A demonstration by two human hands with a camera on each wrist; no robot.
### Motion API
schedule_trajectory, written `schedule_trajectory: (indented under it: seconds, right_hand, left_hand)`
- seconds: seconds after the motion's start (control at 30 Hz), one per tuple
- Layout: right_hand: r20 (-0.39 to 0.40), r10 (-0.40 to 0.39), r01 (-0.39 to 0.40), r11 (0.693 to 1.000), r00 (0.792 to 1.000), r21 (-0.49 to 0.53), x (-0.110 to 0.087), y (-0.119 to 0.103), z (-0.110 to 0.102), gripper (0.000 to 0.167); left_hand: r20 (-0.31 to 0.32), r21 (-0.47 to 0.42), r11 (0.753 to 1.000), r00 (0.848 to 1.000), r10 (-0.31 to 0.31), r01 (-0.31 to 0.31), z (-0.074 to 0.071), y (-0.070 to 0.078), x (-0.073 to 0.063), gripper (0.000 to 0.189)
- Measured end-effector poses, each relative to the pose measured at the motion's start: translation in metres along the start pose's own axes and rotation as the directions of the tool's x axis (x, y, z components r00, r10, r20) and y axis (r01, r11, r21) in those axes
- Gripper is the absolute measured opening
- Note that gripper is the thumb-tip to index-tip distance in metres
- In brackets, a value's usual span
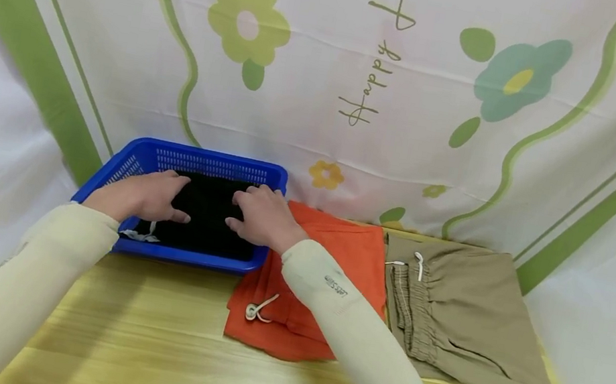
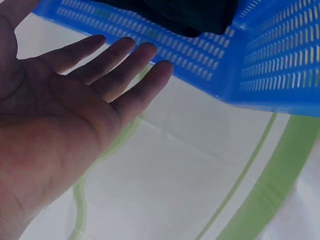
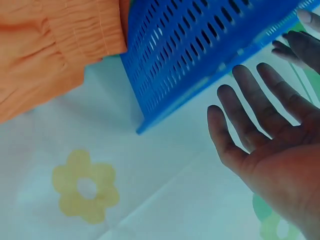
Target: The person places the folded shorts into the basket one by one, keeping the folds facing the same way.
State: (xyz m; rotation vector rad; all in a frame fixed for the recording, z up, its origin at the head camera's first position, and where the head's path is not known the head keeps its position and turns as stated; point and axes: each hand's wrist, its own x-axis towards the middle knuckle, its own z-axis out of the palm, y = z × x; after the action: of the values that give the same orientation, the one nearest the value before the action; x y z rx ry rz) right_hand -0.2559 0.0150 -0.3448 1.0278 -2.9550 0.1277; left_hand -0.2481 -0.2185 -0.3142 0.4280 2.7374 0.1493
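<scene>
A blue plastic basket (image 1: 184, 256) with slotted walls holds a folded black garment (image 1: 211, 203), and a white drawstring (image 1: 140, 235) shows at its near left corner. Over the left part of the garment is my left hand (image 1: 157, 194), fingers relaxed and apart. My right hand (image 1: 264, 215) hovers at the basket's right side, its thumb toward the black cloth. Both wrist views show bare palms with loosely spread fingers and nothing held. In the left wrist view, dark cloth (image 2: 192, 17) lies against the basket wall beyond the fingertips.
Orange shorts (image 1: 361, 255) with a white cord lie right of the basket, partly under my right forearm. Khaki trousers (image 1: 479, 302) with an elastic waist lie farther right. All rest on a wooden table (image 1: 166, 345). Behind hangs a white flower-printed curtain (image 1: 314, 84).
</scene>
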Motion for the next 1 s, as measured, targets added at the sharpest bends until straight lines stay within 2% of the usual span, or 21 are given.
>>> schedule_trajectory:
  seconds: [0.27, 0.43, 0.7, 0.87, 1.0]
  right_hand:
    - [-0.063, -0.021, 0.023, 0.999, 0.998, 0.027, -0.03, 0.01, -0.015, 0.041]
    - [-0.085, -0.027, 0.03, 0.999, 0.996, 0.025, -0.048, 0.014, -0.021, 0.039]
    - [-0.127, 0.002, 0.005, 0.998, 0.992, 0.059, -0.074, 0.028, -0.023, 0.041]
    - [-0.154, 0.018, -0.006, 0.997, 0.988, 0.082, -0.089, 0.039, -0.02, 0.043]
    - [-0.162, 0.047, -0.033, 0.995, 0.986, 0.093, -0.102, 0.046, -0.019, 0.043]
  left_hand:
    - [-0.098, 0.028, 0.998, 0.994, 0.056, -0.053, 0.008, 0.015, -0.013, 0.086]
    - [-0.166, 0.062, 0.994, 0.981, 0.103, -0.094, 0.01, 0.032, -0.022, 0.083]
    - [-0.276, 0.109, 0.981, 0.943, 0.188, -0.163, 0.017, 0.059, -0.034, 0.076]
    - [-0.334, 0.122, 0.97, 0.912, 0.24, -0.211, 0.023, 0.071, -0.039, 0.073]
    - [-0.366, 0.127, 0.964, 0.892, 0.264, -0.233, 0.029, 0.079, -0.04, 0.071]
